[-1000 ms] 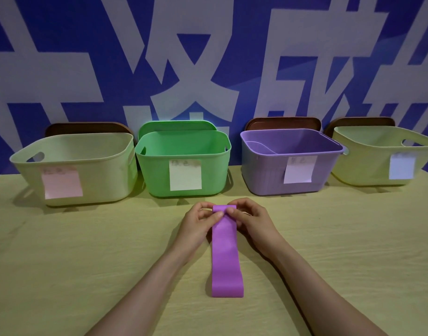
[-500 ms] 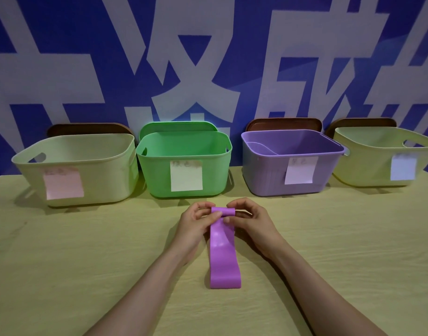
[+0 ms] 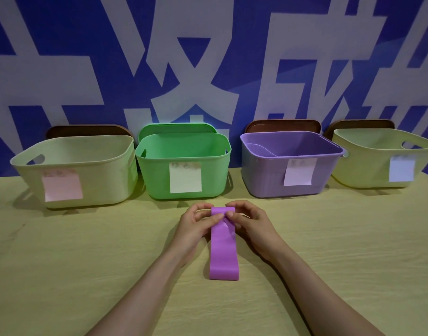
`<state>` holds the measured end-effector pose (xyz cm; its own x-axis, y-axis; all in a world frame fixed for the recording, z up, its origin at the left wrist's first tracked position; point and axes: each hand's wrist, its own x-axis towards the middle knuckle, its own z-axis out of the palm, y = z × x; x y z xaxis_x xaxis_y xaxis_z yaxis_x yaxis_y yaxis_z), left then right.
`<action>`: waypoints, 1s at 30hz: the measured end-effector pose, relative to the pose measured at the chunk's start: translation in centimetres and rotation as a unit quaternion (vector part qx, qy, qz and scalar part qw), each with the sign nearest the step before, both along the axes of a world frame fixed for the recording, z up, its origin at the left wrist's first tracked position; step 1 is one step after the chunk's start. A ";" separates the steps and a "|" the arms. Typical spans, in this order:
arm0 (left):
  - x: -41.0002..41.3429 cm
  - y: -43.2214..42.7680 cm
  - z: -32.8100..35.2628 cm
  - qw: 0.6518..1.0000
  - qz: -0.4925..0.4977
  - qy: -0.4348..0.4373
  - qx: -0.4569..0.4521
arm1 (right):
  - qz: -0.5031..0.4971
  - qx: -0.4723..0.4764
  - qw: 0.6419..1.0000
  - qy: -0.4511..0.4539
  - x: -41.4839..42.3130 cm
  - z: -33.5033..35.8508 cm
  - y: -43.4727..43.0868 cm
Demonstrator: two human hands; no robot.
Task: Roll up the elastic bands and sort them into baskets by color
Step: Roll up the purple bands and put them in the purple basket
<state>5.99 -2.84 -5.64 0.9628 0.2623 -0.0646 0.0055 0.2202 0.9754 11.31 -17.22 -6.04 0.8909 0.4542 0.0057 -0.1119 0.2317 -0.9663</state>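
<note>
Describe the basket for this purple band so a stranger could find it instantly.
Four baskets line the far edge of the table, against the blue wall. The purple basket is third from the left. It alone is purple, between a green basket and a pale yellow basket.

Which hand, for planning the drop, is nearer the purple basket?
Right. The right hand is front-left of the purple basket; the left hand is farther left, before the green basket.

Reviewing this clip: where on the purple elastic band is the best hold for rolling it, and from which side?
Probably the rolled far end of the purple band, pinched at both edges, one hand from each side, as the left hand and right hand do. The rest lies flat on the table, offering little to catch.
</note>
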 end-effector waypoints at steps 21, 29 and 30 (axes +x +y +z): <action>-0.3 -0.3 0.2 1.000 0.006 -0.030 -0.001 | 0.020 0.004 1.000 0.021 0.0 0.4 -0.2; -0.3 -0.3 0.3 0.999 0.005 0.001 -0.042 | 0.019 0.000 1.000 0.011 -0.1 0.2 -0.3; -0.3 -0.2 0.3 0.999 0.005 0.005 -0.039 | 0.019 -0.003 1.000 0.009 -0.1 0.2 -0.3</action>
<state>5.65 -3.06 -5.38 0.9595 0.2653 -0.0946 0.0124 0.2959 0.9551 11.24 -17.55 -5.81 0.8727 0.4881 -0.0123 -0.1372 0.2211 -0.9655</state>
